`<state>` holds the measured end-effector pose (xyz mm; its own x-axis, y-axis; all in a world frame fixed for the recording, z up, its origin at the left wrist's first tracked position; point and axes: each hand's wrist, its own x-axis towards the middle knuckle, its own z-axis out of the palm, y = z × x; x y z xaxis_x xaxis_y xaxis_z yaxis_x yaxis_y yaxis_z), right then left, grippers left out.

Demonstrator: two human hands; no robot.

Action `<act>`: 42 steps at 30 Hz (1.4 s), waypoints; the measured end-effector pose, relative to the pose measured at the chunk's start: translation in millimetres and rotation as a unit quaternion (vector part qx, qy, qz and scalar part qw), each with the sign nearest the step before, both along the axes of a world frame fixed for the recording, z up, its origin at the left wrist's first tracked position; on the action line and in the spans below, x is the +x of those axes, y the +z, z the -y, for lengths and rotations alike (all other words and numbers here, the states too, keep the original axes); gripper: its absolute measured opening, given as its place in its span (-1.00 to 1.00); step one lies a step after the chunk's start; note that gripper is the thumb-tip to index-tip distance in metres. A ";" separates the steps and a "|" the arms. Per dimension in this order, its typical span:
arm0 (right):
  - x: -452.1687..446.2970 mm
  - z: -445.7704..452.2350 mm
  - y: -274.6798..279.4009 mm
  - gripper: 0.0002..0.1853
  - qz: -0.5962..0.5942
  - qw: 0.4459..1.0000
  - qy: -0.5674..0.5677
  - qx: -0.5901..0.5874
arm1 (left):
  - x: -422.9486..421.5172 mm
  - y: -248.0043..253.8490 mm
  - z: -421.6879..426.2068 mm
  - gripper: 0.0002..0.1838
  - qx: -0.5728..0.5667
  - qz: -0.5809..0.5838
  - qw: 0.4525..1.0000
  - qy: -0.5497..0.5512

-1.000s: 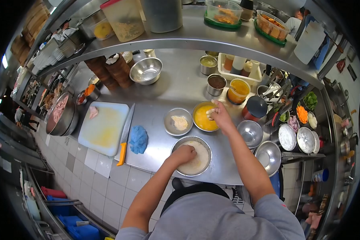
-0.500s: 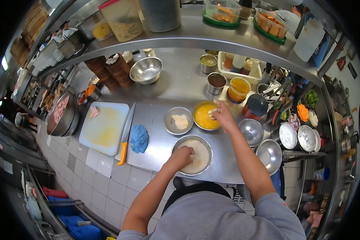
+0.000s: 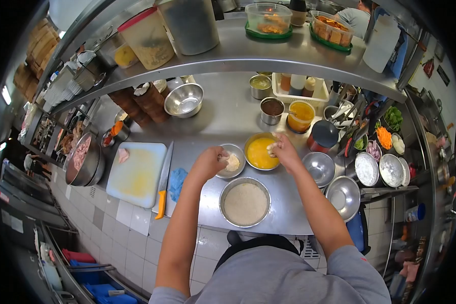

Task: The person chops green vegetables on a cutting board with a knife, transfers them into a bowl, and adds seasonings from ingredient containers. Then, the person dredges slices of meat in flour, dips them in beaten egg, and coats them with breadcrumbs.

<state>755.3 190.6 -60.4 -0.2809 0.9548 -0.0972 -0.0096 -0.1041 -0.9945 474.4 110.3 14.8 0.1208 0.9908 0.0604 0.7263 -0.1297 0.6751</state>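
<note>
My left hand point(image 3: 211, 161) is over the left side of a small steel bowl point(image 3: 239, 171), fingers curled in. Beside its fingertips lies a pale yellow, crumb-coated piece point(image 3: 232, 162); whether those fingers grip anything is hidden. My right hand point(image 3: 287, 152) has its fingers pinched together at the right rim of a bowl of beaten egg point(image 3: 261, 152). Its fingertips are caked with pale coating, and what they may hold cannot be made out. Nearest my body stands a bowl of beige crumbs point(image 3: 245, 202) with a fairly level surface.
Left are a white cutting board point(image 3: 137, 177), an orange-handled knife point(image 3: 161, 202) and a blue cloth point(image 3: 177, 183). A bowl of raw meat point(image 3: 81, 157) stands farther left. Steel bowls point(image 3: 342, 197) and an orange sauce tub point(image 3: 301, 114) sit right. A shelf point(image 3: 228, 66) spans above.
My left hand has lifted out of the crumb bowl and moved forward to the small bowl. My right hand stays by the egg bowl, slightly lower. The view has shifted a little.
</note>
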 end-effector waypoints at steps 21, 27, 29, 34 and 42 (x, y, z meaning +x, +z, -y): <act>-40.8 -22.7 -28.3 -0.42 0.629 0.688 0.136 0.336 | 71.4 -89.5 110.9 -0.76 0.008 -0.059 0.998 0.015; -50.4 -49.1 -69.4 -0.56 0.663 0.672 0.203 0.260 | 70.8 -96.5 110.5 -0.76 0.001 -0.059 0.998 0.038; -50.8 -53.8 -72.7 -0.58 0.638 0.709 0.206 0.220 | 70.4 -94.8 111.8 -0.75 0.006 -0.046 0.998 0.047; -44.8 -54.0 -63.1 -0.61 0.627 0.711 0.227 0.223 | 70.2 -88.8 113.4 -0.74 -0.003 -0.053 0.998 0.039; -35.1 -48.9 -68.6 -0.59 0.624 0.701 0.269 0.218 | 70.5 -94.0 111.7 -0.76 0.016 -0.044 0.998 0.034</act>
